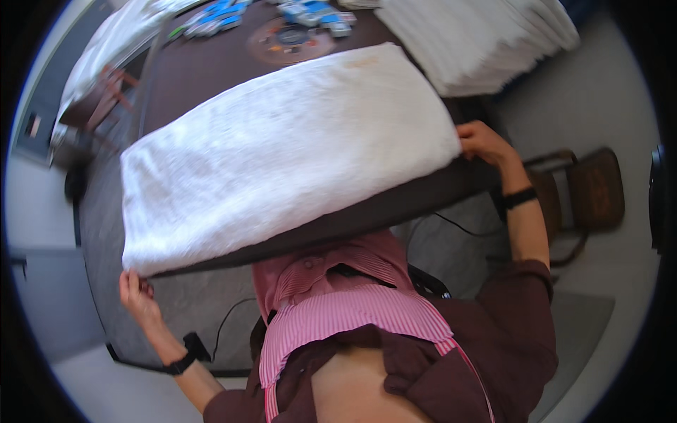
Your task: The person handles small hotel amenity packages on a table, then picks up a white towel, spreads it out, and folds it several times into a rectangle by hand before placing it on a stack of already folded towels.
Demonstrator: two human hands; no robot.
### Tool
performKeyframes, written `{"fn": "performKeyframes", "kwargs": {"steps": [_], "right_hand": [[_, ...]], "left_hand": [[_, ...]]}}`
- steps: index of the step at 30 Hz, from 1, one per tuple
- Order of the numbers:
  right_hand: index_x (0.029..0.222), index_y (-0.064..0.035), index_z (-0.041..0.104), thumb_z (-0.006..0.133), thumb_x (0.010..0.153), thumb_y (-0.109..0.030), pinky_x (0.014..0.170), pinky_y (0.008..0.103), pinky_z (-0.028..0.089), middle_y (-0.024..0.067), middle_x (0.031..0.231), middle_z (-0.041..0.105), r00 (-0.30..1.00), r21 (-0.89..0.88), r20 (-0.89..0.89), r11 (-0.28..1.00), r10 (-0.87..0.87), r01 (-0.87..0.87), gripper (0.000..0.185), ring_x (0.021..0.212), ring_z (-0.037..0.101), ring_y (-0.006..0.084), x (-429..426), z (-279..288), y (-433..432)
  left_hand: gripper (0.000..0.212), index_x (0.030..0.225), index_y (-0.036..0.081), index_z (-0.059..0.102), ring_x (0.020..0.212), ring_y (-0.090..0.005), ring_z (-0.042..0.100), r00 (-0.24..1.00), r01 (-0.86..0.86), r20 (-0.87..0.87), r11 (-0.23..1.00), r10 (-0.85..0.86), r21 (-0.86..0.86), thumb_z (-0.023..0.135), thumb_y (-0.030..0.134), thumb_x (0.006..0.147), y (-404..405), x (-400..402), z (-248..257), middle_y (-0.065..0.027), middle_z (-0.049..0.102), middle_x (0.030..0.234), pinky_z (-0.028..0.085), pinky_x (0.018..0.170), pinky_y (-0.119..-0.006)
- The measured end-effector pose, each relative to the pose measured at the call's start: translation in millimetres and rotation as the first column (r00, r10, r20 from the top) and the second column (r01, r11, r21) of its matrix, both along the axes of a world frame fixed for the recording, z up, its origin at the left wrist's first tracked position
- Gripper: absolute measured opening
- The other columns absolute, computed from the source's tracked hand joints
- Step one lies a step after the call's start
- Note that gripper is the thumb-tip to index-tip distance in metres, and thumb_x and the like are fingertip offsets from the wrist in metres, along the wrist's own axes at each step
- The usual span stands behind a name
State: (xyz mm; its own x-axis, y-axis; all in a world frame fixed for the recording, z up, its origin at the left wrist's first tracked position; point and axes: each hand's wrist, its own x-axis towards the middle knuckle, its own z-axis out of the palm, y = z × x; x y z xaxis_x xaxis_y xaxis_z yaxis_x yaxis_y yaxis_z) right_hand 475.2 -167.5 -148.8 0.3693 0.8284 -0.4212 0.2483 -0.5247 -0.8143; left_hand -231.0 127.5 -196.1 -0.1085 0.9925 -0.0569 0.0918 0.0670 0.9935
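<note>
A white terry towel (291, 153), folded into a long rectangle, lies across the dark tabletop (180, 95). A faint yellowish mark shows near its far right corner. My left hand (138, 299) pinches the towel's near left corner at the table's front edge. At the near right corner, my right hand (482, 141) grips the towel's edge between thumb and fingers. Both arms are spread wide, with a black band on each wrist.
Folded white towels (476, 42) are stacked at the back right. Blue-and-white packets (317, 13) and a round decorated inlay or mat (291, 39) are beyond the towel. One chair (595, 190) stands right, another (98, 106) left. Cables run on the floor below.
</note>
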Motion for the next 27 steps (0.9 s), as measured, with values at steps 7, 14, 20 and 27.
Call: {"fn": "performKeyframes", "kwargs": {"steps": [7, 14, 20, 27], "right_hand": [[0.089, 0.0010, 0.070, 0.067, 0.083, -0.020, 0.047, 0.0225, 0.034, -0.0014, 0.064, 0.057, 0.995, 0.019, -0.084, 0.998, -0.060, 0.062, 0.022, 0.049, 0.043, 0.0064, 2.5, 1.2, -4.0], [0.090, -0.0005, 0.069, 0.067, 0.081, -0.015, 0.042, 0.0210, 0.026, -0.0042, 0.062, 0.054, 0.995, 0.045, -0.052, 0.995, -0.089, 0.091, 0.017, 0.047, 0.039, 0.0035, -2.5, 3.4, 4.3], [0.095, -0.0045, 0.067, 0.067, 0.081, -0.014, 0.043, 0.0202, 0.028, -0.0053, 0.066, 0.055, 0.983, 0.025, -0.159, 0.995, -0.090, 0.095, 0.017, 0.050, 0.041, 0.0030, -6.3, 2.6, 8.0], [0.098, -0.0069, 0.064, 0.058, 0.092, -0.013, 0.072, 0.0206, 0.041, -0.0077, 0.086, 0.058, 0.994, 0.460, -0.085, 0.888, 0.064, -0.018, 0.011, 0.077, 0.049, 0.0025, 12.3, -3.3, 21.1]], "left_hand": [[0.025, 0.099, 0.007, 0.058, 0.046, -0.0050, 0.038, 0.998, 0.005, 0.069, 0.995, 0.002, -0.100, 0.060, 0.032, 0.096, 5.9, 14.2, 15.7, 0.0034, 0.048, 0.066, 0.027, 0.037, -0.021], [0.023, 0.094, 0.012, 0.059, 0.043, -0.0063, 0.038, 0.996, -0.030, 0.081, 0.980, 0.046, -0.195, 0.061, 0.034, 0.095, 12.1, 8.4, 8.6, 0.0041, 0.050, 0.066, 0.026, 0.037, -0.022], [0.023, 0.089, 0.014, 0.057, 0.043, -0.0058, 0.039, 0.995, -0.057, 0.068, 0.975, 0.073, -0.215, 0.064, 0.035, 0.093, 16.8, 9.7, 7.9, 0.0045, 0.053, 0.068, 0.026, 0.036, -0.021], [0.020, 0.090, 0.014, 0.057, 0.042, -0.0046, 0.036, 0.993, -0.017, 0.111, 0.976, 0.042, -0.215, 0.063, 0.033, 0.094, 19.0, 4.8, 5.7, 0.0050, 0.053, 0.066, 0.025, 0.036, -0.020]]}}
